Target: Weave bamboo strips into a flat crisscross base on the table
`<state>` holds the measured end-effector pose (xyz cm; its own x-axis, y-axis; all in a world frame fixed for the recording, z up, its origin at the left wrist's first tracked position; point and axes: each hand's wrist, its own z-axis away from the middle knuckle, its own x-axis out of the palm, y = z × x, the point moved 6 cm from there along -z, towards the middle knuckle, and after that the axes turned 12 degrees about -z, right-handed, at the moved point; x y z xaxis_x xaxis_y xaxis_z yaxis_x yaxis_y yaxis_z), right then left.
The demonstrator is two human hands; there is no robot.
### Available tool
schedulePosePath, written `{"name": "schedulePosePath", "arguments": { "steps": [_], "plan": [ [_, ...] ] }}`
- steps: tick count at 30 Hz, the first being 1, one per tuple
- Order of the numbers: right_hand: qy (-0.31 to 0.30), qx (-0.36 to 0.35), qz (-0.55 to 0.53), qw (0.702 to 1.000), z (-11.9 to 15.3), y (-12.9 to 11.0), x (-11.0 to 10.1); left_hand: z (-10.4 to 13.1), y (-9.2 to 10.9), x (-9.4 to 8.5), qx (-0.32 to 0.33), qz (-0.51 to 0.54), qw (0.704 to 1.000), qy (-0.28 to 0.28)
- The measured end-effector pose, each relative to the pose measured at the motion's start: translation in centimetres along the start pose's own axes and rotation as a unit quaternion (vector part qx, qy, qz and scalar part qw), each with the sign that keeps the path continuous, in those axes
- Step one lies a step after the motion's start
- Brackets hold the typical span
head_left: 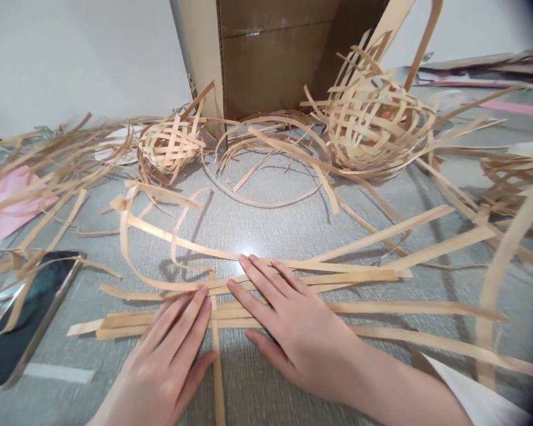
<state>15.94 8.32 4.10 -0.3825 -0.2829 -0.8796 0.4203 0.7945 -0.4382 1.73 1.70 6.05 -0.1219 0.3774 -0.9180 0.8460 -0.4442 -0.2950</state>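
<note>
Several flat tan weaving strips (pixel 408 307) lie side by side across the grey table. One narrow crosswise strip (pixel 218 373) runs toward me through them, between my hands. My left hand (pixel 169 355) lies flat on the strips just left of that crossing, fingers stretched out. To the right of the crossing, my right hand (pixel 288 319) presses down on the strips with its fingers spread. Neither hand is wrapped around anything. Parts of the strips are hidden under both palms. A curled strip (pixel 124 236) loops up beyond my left hand.
A large half-woven basket (pixel 377 124) and a smaller woven piece (pixel 171 142) stand at the back near an upright cardboard box (pixel 284 53). A phone (pixel 31 319), pink paper (pixel 18 201) and loose strips (pixel 48 165) lie at left. Another woven piece (pixel 515 183) sits at right.
</note>
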Motion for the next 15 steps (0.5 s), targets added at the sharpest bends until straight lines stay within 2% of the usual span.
{"name": "schedulePosePath", "arguments": {
  "steps": [15],
  "plan": [
    [0.002,0.004,-0.002,1.0,0.06,-0.04,-0.04,-0.02,-0.04,0.09,-0.006,0.012,1.0,-0.006]
  ]
}}
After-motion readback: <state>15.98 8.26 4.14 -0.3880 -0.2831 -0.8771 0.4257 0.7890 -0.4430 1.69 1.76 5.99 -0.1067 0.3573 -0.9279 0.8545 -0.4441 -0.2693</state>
